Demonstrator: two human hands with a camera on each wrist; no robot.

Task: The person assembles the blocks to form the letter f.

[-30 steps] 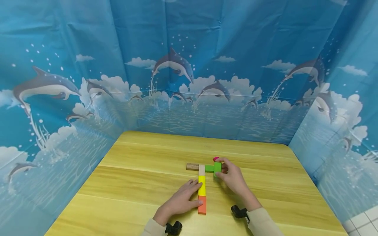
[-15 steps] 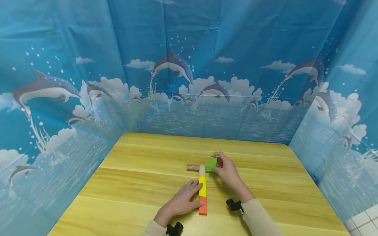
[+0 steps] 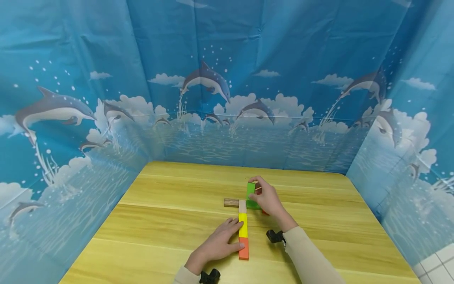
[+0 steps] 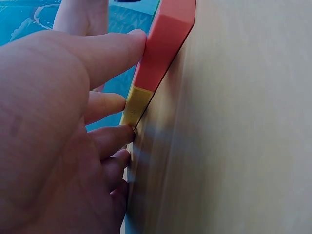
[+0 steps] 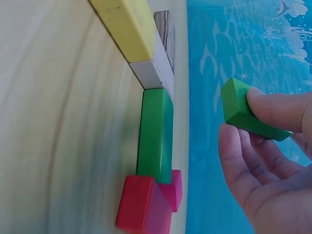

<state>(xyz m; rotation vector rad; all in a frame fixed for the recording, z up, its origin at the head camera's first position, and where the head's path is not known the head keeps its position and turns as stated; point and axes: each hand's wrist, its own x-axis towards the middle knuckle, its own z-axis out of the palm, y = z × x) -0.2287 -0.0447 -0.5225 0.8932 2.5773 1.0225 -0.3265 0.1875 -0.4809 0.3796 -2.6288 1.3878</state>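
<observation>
Between thumb and fingers my right hand (image 3: pixel 267 200) pinches a green block (image 5: pixel 238 105), held up above the table over the row of blocks. Below it a second green block (image 5: pixel 156 131) lies flat, its end against a whitish block (image 3: pixel 242 206). A red block (image 5: pixel 134 204) and a pink block (image 5: pixel 176 190) lie at its other end, mostly hidden by the right hand in the head view. My left hand (image 3: pixel 219 240) rests alongside the line, thumb on the orange-red block (image 3: pixel 243 254) and index finger at the yellow block (image 3: pixel 243 232).
A dark brown wood-grain block (image 3: pixel 231 202) extends left from the whitish block. The blocks lie on a yellow wooden table (image 3: pixel 149 221). A blue dolphin-print curtain (image 3: pixel 227 146) hangs around the table's back and sides.
My right hand has moved left and farther from me, carrying the green block over the lying green one. The left hand stays in place on the orange-red and yellow blocks.
</observation>
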